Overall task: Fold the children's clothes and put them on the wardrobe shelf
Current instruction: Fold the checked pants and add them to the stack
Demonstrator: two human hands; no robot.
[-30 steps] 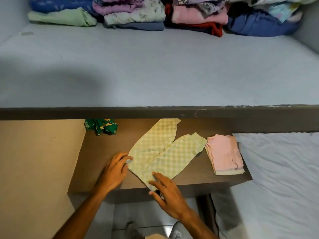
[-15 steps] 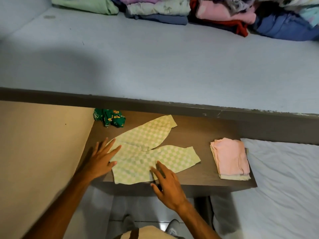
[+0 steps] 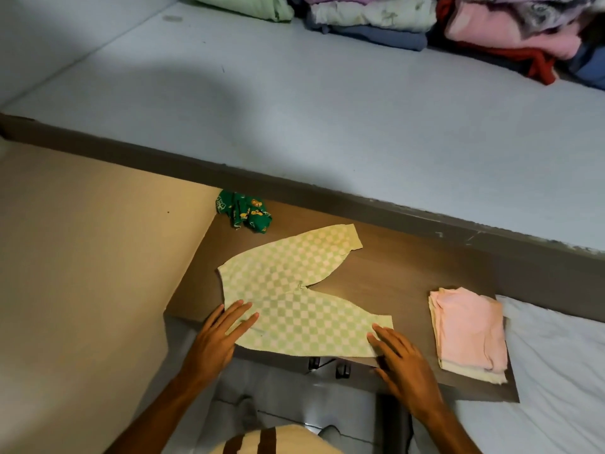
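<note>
Checked green trousers [image 3: 294, 290] now lie flatter, legs spread wider. Left hand [image 3: 219, 339] has shifted to the waist. Right hand [image 3: 402, 362] has slid to the leg cuff; both hands open, pressing flat, gripping nothing

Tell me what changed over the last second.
The checked trousers were turned and smoothed flat. The left hand now rests open on the waist end; the right hand slid to the near leg's cuff. The pink folded pile and green garment stayed put.

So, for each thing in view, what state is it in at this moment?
Checkered pants: spread flat, unfolded, legs apart.
Pink garment: folded, stacked on a cream piece.
Green printed cloth: crumpled, unfolded.
Shelf clothes: folded, piled at the back.
Left hand: open, fingers on the waist end.
Right hand: open, fingers at a leg cuff.
</note>
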